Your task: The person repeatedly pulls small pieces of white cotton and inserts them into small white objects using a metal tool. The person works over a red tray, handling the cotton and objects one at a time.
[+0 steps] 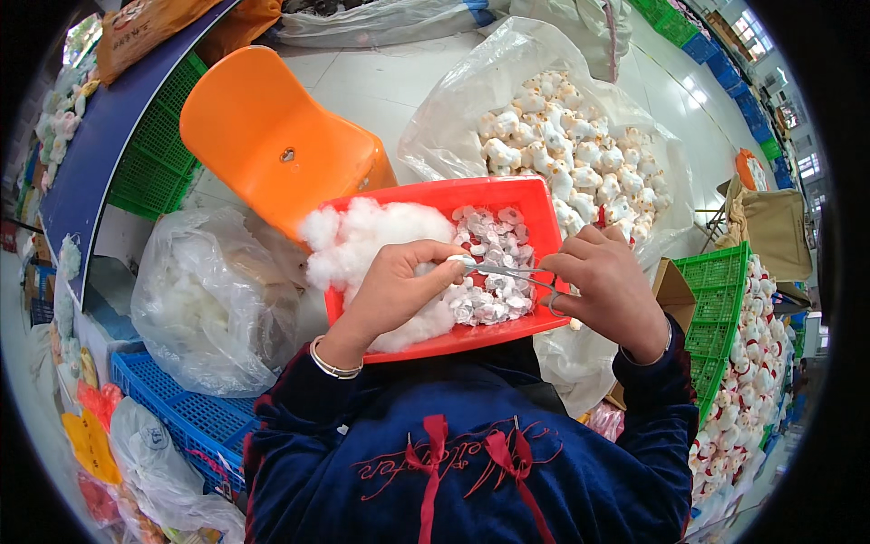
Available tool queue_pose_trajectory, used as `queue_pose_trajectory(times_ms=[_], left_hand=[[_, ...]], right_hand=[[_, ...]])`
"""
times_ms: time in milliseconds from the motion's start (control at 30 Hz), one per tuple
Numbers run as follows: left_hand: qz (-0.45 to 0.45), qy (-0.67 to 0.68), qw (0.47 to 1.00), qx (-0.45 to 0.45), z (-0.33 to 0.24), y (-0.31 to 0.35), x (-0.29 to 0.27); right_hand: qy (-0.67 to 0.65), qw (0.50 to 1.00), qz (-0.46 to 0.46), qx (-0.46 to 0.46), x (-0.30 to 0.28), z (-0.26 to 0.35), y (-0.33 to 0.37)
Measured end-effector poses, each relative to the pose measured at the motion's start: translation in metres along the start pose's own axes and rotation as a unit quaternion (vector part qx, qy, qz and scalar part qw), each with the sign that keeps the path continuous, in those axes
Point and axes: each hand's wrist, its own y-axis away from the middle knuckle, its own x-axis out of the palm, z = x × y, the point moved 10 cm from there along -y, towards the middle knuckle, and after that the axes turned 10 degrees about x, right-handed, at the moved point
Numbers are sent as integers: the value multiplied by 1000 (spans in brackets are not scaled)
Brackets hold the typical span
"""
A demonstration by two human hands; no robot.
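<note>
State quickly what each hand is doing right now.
Left hand: closed on white stuffing at the tool's tip.
Right hand: closed on metal forceps over the red tray.

A red tray [544, 213] holds white stuffing [362, 236] and small white-and-grey pieces [494, 263], with silver tweezers [503, 270] across them. Behind it stand an orange chair [263, 136], green crates [154, 154] and a clear bag of cream-white toys [562, 145]. The sleeves [652, 408] are navy with red embroidery, beside a blue crate [181, 417].
</note>
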Motion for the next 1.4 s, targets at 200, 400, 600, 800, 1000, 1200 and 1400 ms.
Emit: queue_pose_trajectory(times_ms=[200,400,600,800,1000,1200,1400], left_hand=[[-64,78,995,-12,10,-1,-14],[-88,167,982,3,13,0,-11],[-99,160,982,9,17,2,-12],[-155,155,974,47,-1,6,-8],[-164,163,971,64,11,6,-15],[-193,219,956,38,10,4,-17],[-150,298,942,33,13,3,2]], right_hand=[[-22,998,-37,51,-2,-16,6],[-90,993,-21,71,22,-18,7],[-122,991,-23,50,28,-11,4],[-359,929,47,75,60,-17,1],[-306,949,23,69,57,-14,4],[-202,979,12,15,45,-1,7],[-173,985,2,-6,48,16,-3]])
